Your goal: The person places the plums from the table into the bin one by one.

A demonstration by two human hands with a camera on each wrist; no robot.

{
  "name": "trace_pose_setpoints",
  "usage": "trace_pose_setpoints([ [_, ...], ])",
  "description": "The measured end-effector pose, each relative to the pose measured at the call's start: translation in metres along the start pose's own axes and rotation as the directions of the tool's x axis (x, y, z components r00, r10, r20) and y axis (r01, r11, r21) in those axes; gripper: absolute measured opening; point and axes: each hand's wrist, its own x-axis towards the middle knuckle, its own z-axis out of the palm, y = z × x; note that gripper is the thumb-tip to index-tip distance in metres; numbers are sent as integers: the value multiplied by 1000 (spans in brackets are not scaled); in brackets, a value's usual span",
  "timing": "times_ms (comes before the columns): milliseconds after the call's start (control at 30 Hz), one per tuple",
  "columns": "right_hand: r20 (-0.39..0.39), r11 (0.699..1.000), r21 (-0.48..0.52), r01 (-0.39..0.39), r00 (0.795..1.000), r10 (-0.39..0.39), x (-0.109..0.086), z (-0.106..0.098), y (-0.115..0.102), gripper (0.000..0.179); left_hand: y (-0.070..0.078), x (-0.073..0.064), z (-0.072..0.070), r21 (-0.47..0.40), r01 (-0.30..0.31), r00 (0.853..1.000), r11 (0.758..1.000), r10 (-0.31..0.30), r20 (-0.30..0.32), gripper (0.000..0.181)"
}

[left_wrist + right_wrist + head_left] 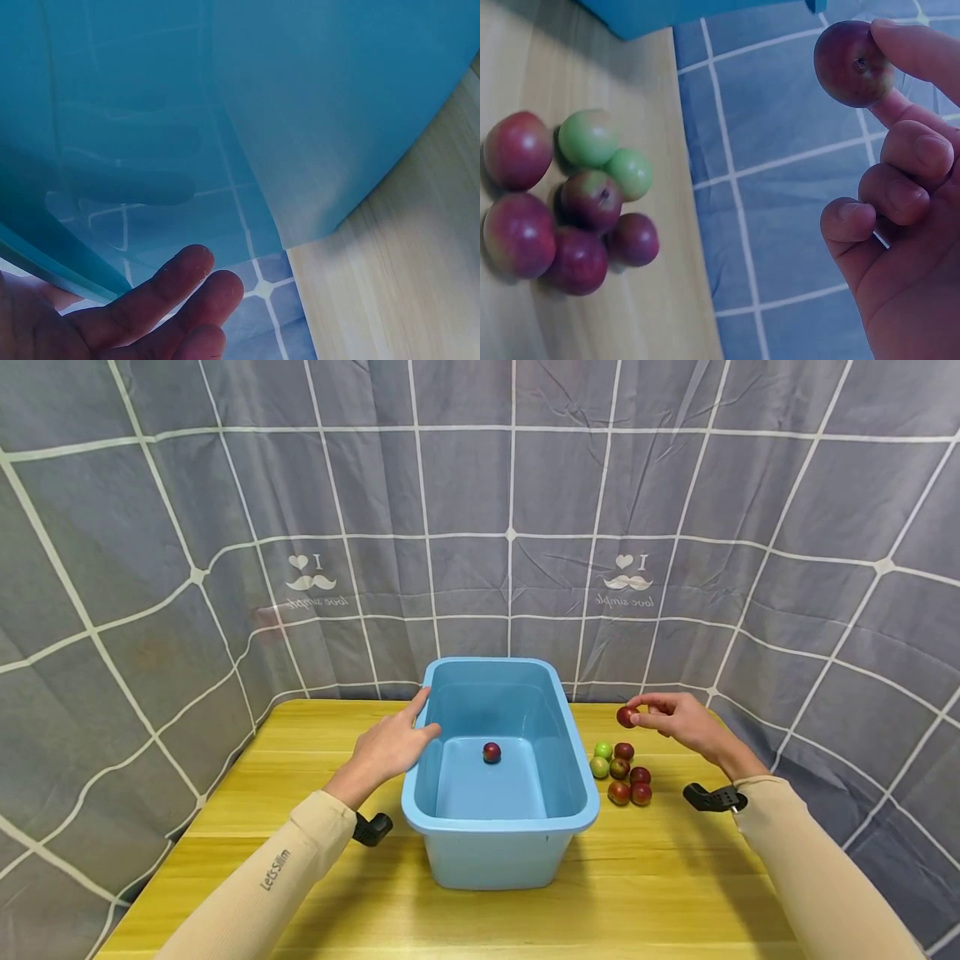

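My right hand (681, 724) pinches a dark red plum (626, 717) between thumb and index finger, lifted over the table's far right. In the right wrist view the held plum (851, 64) shows its stem end, and the other fingers curl without touching it. My left hand (386, 747) rests at the left rim of a blue plastic tub (501, 823); its thumb lies over the rim, and its fingers (176, 281) extend loosely outside the wall. One dark red plum (491, 752) lies on the tub floor.
Right of the tub, several red plums (641, 793) and two green plums (602, 750) lie close together on the wooden table (360, 893). A grey curtain (465, 577) with white lines hangs behind the table and along both sides.
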Motion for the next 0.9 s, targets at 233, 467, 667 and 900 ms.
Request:
trace_pose_setpoints([
  [233, 0, 998, -22, 59, 998, -59, 4, 1, -21, 32, -2, 0, 0, 0, 0, 1000, 1000, 0, 0, 77],
  [467, 17, 996, -35, 84, 996, -84, 8, -2, -47, 36, -2, 0, 0, 7, -10, 1000, 1000, 10, -7, 76],
  [667, 36, 988, -90, 123, 992, -120, 14, -1, -68, 32, -3, 0, 0, 7, -10, 1000, 1000, 10, -5, 76],
  [900, 81, 975, -126, 183, 981, -174, 22, 3, -89, 26, -3, 1, 0, 22, -1, 1000, 1000, 1, -13, 75],
])
